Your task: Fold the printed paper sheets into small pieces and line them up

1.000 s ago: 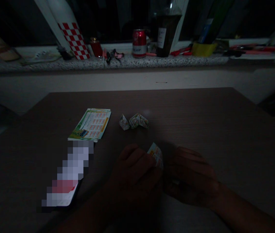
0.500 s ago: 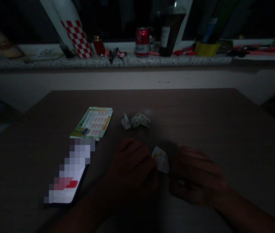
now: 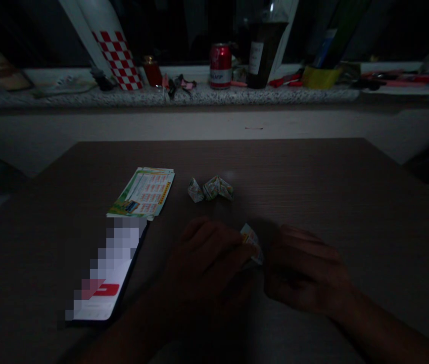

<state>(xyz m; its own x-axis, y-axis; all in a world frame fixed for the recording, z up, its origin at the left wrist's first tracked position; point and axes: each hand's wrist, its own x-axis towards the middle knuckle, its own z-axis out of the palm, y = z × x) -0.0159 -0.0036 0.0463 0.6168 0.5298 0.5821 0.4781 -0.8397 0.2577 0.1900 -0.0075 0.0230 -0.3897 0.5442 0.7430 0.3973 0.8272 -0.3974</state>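
Between my hands, just above the dark wooden table (image 3: 313, 182), is a small folded paper (image 3: 251, 236) with orange print on white and pale blue. My left hand (image 3: 214, 260) pinches it from the left, its fingers covering much of the lower part. On the right, my right hand (image 3: 307, 268) is curled with its fingertips against the paper's right edge; the dim light hides the exact grip. Beyond them lie folded paper pieces, a single one (image 3: 195, 190) and a joined, peaked one (image 3: 218, 188), both with coloured print.
Left of the folded pieces lies a stack of printed cards (image 3: 144, 192). A lit phone (image 3: 100, 303) rests nearer, beside my left forearm. Along the granite windowsill (image 3: 195, 96) stand a red can (image 3: 220, 65), a dark bottle (image 3: 261, 55), a checkered bottle (image 3: 119, 60) and a yellow tape roll (image 3: 320, 77).
My left fingers have moved right and over the paper, so less of it shows. My right hand has shifted only slightly. The folded pieces, cards and phone stay put.
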